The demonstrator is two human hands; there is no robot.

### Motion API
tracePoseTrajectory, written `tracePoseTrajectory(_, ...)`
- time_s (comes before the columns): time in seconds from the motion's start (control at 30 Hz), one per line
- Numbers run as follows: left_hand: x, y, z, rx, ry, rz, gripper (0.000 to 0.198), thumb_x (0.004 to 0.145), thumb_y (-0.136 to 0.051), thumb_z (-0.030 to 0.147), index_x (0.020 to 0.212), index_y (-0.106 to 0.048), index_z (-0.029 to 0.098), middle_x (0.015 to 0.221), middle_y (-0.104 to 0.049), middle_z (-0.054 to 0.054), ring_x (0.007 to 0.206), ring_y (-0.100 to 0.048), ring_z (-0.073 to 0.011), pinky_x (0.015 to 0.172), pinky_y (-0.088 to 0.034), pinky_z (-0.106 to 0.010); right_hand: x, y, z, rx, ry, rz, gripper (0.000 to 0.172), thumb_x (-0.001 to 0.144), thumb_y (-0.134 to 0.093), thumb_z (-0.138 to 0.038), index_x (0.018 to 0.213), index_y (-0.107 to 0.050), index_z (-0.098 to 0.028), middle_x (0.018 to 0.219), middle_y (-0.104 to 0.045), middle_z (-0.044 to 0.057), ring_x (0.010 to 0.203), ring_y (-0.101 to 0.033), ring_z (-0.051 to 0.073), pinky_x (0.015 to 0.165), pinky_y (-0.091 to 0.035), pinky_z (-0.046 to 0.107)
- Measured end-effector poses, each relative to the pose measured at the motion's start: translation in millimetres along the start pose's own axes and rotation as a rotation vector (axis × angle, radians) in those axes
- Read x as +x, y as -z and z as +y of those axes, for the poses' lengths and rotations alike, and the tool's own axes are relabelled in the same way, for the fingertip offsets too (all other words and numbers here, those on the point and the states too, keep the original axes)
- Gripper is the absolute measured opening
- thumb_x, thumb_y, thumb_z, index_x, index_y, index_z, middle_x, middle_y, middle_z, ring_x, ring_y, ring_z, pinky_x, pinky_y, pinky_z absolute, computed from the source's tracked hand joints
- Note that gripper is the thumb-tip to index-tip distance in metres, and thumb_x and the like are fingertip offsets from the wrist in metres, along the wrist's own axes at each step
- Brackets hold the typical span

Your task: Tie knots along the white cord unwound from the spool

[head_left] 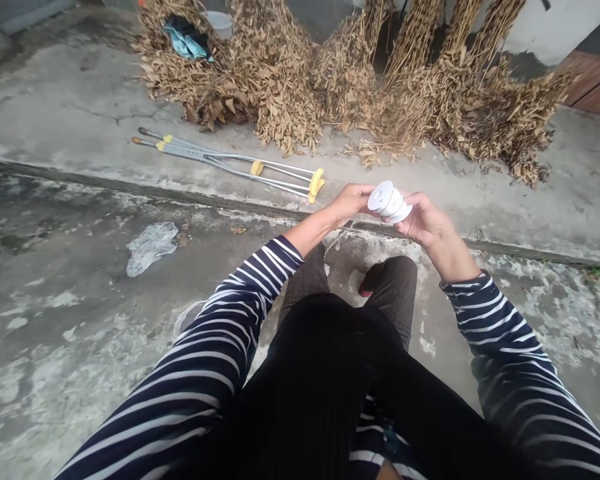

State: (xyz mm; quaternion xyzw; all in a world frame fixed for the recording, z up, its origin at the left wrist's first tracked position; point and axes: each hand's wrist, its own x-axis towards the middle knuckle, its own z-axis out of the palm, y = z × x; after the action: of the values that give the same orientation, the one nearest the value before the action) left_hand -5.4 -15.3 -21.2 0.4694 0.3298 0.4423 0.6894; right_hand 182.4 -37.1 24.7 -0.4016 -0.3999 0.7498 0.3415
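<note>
A small white round container, like a jar with ridged sides and a flat lid, is held out in front of me between both hands. My left hand pinches its lid end with closed fingers. My right hand is wrapped round its other end from below. Both arms wear dark sleeves with white stripes. My legs in dark trousers fill the lower middle of the view, above a grey concrete floor.
A pair of metal crutches with yellow pads lies on a raised concrete ledge ahead. Heaps of dry brown plants lean against the wall behind them. A crumpled clear plastic bag lies on the floor to the left.
</note>
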Motion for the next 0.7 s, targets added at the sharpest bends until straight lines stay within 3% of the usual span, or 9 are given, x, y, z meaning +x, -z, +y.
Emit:
tracePoseTrajectory(0.13, 11.0, -9.3, 14.3, 0.085, -0.128, 0.054, 0.007, 0.069, -0.079, 0.008, 0.075, -0.076, 0.010, 0.070, -0.071, 0.001, 0.066, -0.063, -0.0083, 0.064, -0.050, -0.018, -0.6, -3.3, -13.8, -0.023, 0.056, -0.022, 0.041, 0.066, -0.066, -0.030, 0.105, -0.065, -0.018, 0.082, -0.072, 0.006, 0.061, -0.061, 0.016, 0.038, -0.046, 0.020)
tracePoseTrajectory(0.43, 28.2, -19.8, 41.7, 0.177, -0.267, 0.045, 0.004, 0.072, -0.074, 0.008, 0.074, -0.074, 0.012, 0.072, -0.068, 0.003, 0.068, -0.066, -0.0094, 0.065, -0.052, -0.019, 1.5, -3.8, -38.4, -0.022, 0.206, -0.012, 0.047, 0.069, -0.067, -0.033, 0.113, -0.063, -0.018, 0.088, -0.073, 0.006, 0.065, -0.062, 0.017, 0.039, -0.047, 0.022)
tracePoseTrajectory(0.7, 60.0, -39.3, 107.6, 0.335, -0.470, -0.022, 0.006, 0.080, -0.072, 0.007, 0.079, -0.075, 0.013, 0.073, -0.069, -0.001, 0.075, -0.068, -0.0130, 0.066, -0.052, -0.021, -7.8, -20.0, -102.9, -0.124, 0.450, 0.023, 0.048, 0.075, -0.074, -0.040, 0.117, -0.062, -0.021, 0.095, -0.071, 0.005, 0.074, -0.067, 0.018, 0.046, -0.054, 0.024)
